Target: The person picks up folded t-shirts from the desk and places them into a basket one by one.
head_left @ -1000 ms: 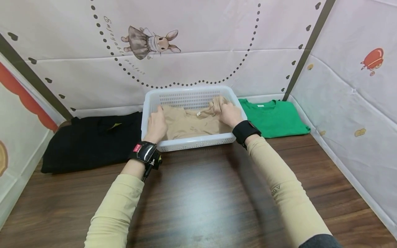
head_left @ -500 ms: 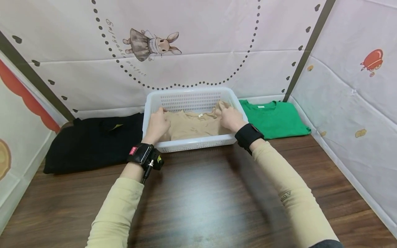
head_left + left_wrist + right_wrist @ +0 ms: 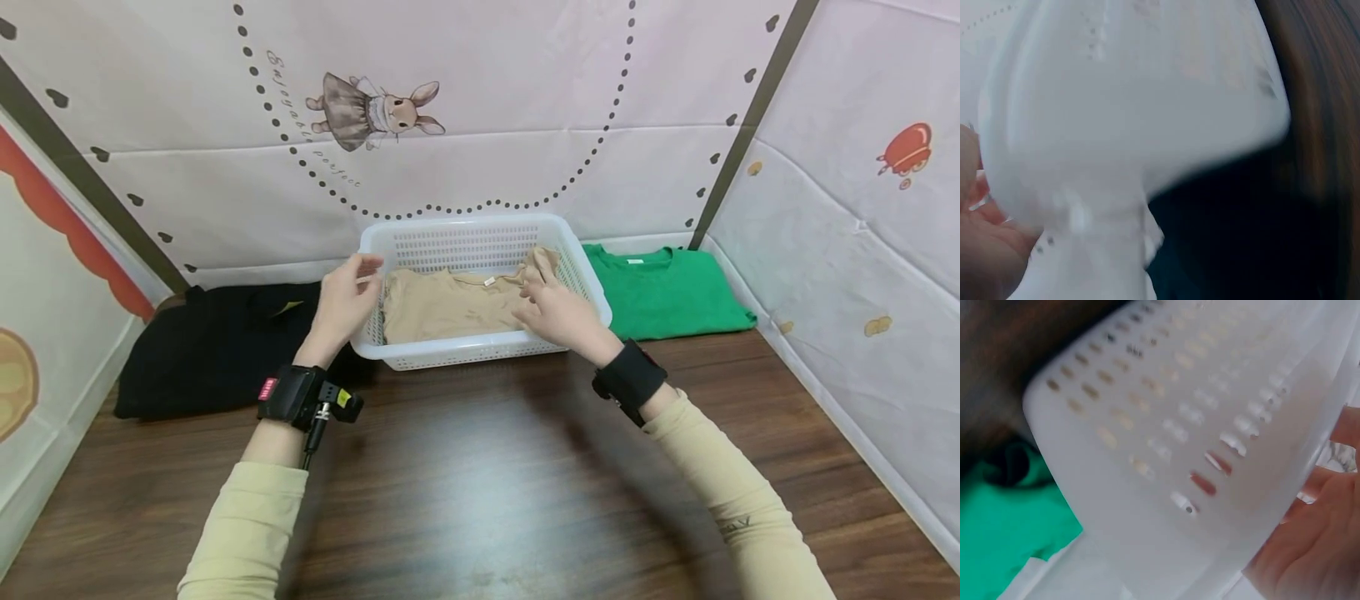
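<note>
A white perforated basket [image 3: 480, 343] stands against the back wall with a beige T-shirt [image 3: 450, 308] lying inside it, bunched up at its right back corner. My left hand [image 3: 345, 302] is outside the basket's left rim, its fingers loosely bent and nothing between them. Over the basket's right front part hovers my right hand [image 3: 558, 312], fingers loose and spread above the shirt; whether a fingertip touches the cloth I cannot tell. The left wrist view has the basket's blurred corner beside my left palm [image 3: 988, 256]; the right wrist view has its slotted side [image 3: 1166, 437].
A folded black garment [image 3: 217, 354] lies left of the basket, partly under my left wrist. On the right is a folded green T-shirt [image 3: 667, 296]. Brown wood-grain table [image 3: 480, 483] extends in front. Printed white fabric walls [image 3: 487, 100] enclose the back and sides.
My left hand has let go of the shirt and moved left, out of the basket. The right hand has loosened from the bunched cloth and drawn slightly toward me. The shirt stays in the basket.
</note>
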`<state>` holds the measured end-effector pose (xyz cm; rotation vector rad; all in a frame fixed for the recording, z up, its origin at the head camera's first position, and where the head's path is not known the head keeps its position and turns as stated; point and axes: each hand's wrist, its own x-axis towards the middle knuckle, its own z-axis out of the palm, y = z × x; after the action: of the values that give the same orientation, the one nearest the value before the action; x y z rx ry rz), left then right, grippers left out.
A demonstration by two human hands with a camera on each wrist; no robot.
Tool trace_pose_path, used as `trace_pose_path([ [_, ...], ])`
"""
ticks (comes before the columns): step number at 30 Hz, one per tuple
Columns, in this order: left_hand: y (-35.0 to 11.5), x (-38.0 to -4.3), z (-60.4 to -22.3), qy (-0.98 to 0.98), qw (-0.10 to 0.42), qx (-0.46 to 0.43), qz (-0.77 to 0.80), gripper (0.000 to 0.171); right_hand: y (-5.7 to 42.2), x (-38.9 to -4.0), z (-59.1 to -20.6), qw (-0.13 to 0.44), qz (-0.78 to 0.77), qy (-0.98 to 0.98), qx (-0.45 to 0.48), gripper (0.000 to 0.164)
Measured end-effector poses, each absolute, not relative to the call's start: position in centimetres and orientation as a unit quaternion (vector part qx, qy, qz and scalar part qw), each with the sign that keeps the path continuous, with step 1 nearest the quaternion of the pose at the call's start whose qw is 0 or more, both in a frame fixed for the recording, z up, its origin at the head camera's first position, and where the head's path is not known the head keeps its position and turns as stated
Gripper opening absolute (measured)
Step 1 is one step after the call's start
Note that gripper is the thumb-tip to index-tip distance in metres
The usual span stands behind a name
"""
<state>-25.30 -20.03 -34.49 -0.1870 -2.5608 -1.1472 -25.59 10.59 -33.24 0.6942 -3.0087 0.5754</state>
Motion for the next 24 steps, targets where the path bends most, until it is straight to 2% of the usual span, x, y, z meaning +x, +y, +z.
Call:
trace_pose_path([
  [3,-21.9,-25.1,-35.3,-0.900,0.204,-0.048,-0.382,0.033,10.8,-24.8,-34.0,0.033,0.212,-0.945,0.246,0.040],
  [5,-23.3,-24.8,-35.8,-0.915,0.195,-0.031,-0.353,0.037,11.1,-24.5,-34.6,0.054,0.224,-0.934,0.274,0.037],
  [7,-24.6,-24.5,-36.4,-0.939,0.156,-0.016,-0.307,0.044,11.3,-24.4,-35.2,0.068,0.239,-0.919,0.307,0.032],
  [10,-26.2,-24.1,-37.6,-0.969,0.063,-0.008,-0.239,0.057,11.7,-24.4,-36.0,0.088,0.253,-0.896,0.355,0.028],
  [12,-27.0,-23.9,-38.4,-0.979,0.001,-0.007,-0.202,0.065,11.8,-24.3,-36.4,0.098,0.259,-0.887,0.369,0.025],
  [16,-27.9,-23.9,-39.7,-0.979,-0.089,-0.011,-0.182,0.076,11.9,-24.2,-36.9,0.125,0.246,-0.884,0.378,0.022],
  [19,-28.2,-23.7,-40.1,-0.976,-0.116,-0.015,-0.186,0.080,11.9,-24.2,-37.1,0.143,0.242,-0.881,0.381,0.022],
  [24,-28.3,-23.1,-40.2,-0.978,-0.125,-0.020,-0.168,0.081,11.8,-24.3,-37.3,0.150,0.253,-0.877,0.380,0.022],
])
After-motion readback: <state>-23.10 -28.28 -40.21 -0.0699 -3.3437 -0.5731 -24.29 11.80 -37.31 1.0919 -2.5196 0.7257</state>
